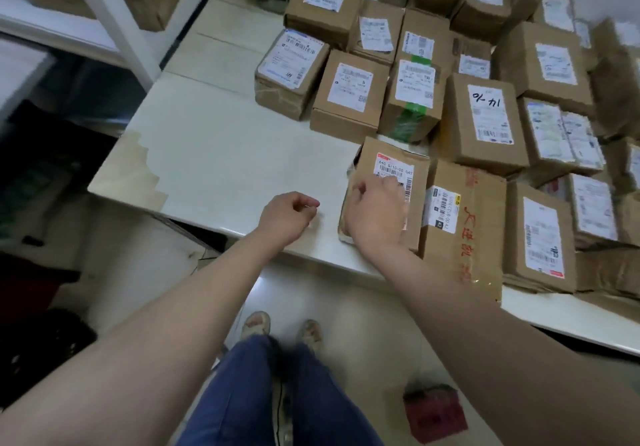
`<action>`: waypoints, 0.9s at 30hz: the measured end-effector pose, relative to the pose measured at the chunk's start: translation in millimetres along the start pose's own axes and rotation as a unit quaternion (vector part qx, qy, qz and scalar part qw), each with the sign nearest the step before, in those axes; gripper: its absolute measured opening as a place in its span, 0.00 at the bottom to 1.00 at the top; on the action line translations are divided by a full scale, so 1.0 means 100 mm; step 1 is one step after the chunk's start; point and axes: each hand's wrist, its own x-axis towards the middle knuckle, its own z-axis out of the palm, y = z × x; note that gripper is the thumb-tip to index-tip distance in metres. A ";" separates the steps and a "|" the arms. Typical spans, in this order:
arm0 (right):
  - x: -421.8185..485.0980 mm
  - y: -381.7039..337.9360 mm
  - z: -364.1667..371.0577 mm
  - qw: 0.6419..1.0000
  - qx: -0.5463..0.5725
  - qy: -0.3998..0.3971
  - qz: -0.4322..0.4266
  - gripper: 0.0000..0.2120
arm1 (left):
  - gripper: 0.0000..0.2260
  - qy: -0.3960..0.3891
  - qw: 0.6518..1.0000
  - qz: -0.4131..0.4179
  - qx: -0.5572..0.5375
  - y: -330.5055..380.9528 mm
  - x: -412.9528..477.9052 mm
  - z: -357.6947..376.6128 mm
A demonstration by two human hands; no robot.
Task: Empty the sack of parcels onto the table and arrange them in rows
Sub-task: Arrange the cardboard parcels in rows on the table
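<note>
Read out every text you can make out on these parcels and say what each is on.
"640 G710-00 047": red-topped label on the front parcel under the right hand.
"14-10", handwritten, upside down: white label on the large box.
Red characters on the taped box: too blurred to read.
All other labels: too small or blurred.

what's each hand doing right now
Left hand: closed, fingers curled, holding nothing.
Right hand: curled on the red-labelled parcel; grip cannot be told.
</note>
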 end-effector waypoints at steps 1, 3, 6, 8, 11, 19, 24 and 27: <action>-0.04 -0.05 0.04 1.000 0.010 0.006 -0.027 0.10 | 0.05 0.011 1.000 -0.002 -0.002 -0.06 -0.03 -0.04; -0.11 -0.16 0.13 0.997 0.032 0.004 -0.073 0.09 | 0.05 0.027 0.999 -0.008 -0.016 -0.18 -0.10 -0.12; -0.24 -0.31 0.25 0.984 0.092 -0.018 -0.149 0.09 | 0.05 0.043 0.997 -0.024 -0.052 -0.32 -0.19 -0.23; -0.32 -0.37 0.28 0.968 0.143 -0.064 -0.198 0.09 | 0.05 0.050 0.996 -0.040 -0.056 -0.40 -0.21 -0.28; -0.41 -0.38 0.27 0.941 0.142 -0.163 -0.261 0.09 | 0.06 0.025 0.997 -0.066 0.005 -0.49 -0.19 -0.31; -0.80 -0.26 0.76 0.925 0.050 -0.265 -0.267 0.11 | 0.07 0.004 0.983 -0.180 0.025 -1.31 -0.23 -0.21; -1.06 -0.20 1.62 0.898 -0.074 -0.376 -0.217 0.17 | 0.10 0.058 0.969 -0.237 0.028 -2.24 -0.27 -0.21; -1.19 -0.21 2.24 0.863 -0.133 -0.427 -0.236 0.15 | 0.08 0.109 0.954 -0.281 -0.003 -2.83 -0.26 -0.12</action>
